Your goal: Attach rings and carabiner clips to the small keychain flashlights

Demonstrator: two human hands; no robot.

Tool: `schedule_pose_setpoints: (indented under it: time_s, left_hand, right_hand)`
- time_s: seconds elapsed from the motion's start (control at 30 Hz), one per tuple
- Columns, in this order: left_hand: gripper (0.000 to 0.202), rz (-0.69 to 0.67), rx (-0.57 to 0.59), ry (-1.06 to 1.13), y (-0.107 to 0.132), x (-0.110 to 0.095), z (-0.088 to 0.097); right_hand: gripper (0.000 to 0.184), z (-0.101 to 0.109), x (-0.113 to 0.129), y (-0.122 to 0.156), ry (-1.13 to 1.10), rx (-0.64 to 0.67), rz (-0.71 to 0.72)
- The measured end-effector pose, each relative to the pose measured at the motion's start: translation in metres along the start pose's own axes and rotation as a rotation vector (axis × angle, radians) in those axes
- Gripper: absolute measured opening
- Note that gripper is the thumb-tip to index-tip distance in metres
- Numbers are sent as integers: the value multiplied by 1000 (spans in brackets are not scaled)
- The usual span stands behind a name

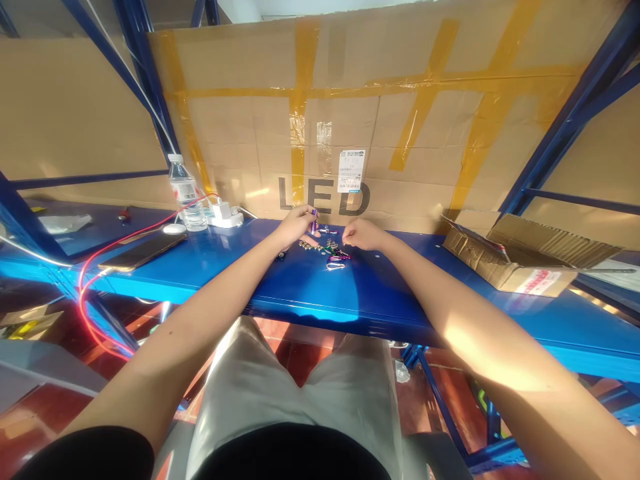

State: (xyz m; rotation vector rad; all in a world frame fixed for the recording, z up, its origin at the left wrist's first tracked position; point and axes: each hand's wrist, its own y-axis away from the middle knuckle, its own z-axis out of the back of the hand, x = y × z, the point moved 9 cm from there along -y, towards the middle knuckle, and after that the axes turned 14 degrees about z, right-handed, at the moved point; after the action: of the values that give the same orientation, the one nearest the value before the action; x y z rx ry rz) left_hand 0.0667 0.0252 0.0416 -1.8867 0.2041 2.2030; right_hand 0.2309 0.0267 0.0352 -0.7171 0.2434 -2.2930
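My left hand (pixel 297 225) is closed around a small shiny purple cylinder (pixel 314 222), held upright above the blue shelf top (pixel 300 291). Across from it, my right hand (pixel 364 235) has its fingertips pinched together; whatever may be between them is too small to make out. Between and below the hands lies a small heap of metal pieces (pixel 330 248), some gold, some silver, some pink and green. At its front edge is a silver loop that looks like a clip (pixel 335 265). A small dark object (pixel 281 255) rests under my left wrist, partly hidden.
To the left stand a water bottle (pixel 188 193), a white charger (pixel 223 215) with a red cable, and a phone (pixel 143 252). On the right is an open cardboard box (pixel 530 257). A large taped carton (pixel 240 140) rises behind, with blue posts at both sides.
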Motion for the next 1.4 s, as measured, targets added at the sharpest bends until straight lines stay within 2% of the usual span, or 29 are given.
schedule_pose_setpoints:
  time_s: [0.13,0.23,0.3,0.43,0.73,0.93,1.17,1.4]
  left_hand:
    - [13,30,57,-63,3,4,-9]
    - [16,21,81,-178,3,8,-16]
    - [14,-7,67,-248,2,9,-17]
    - [8,-73,66,-339,3,6,-20]
    - [8,-165,85,-382,4,2,-23]
    - [20,-253,21,-519,8,-5,-21]
    - [24,-288,34,-440,11,-6,-22]
    - [20,-416,12,-452,13,-13,-22]
  right_hand:
    - [14,18,-1,2,-122,-190,-89]
    - [11,26,15,0,-247,-328,-3]
    - [9,27,27,-1,-302,-362,71]
    - [5,19,35,-4,-342,-337,140]
    - [1,13,31,-4,-267,-316,180]
    - [2,12,30,-3,-302,-300,132]
    - [7,14,31,-1,-331,-317,94]
    - [10,12,28,-2,-320,-283,87]
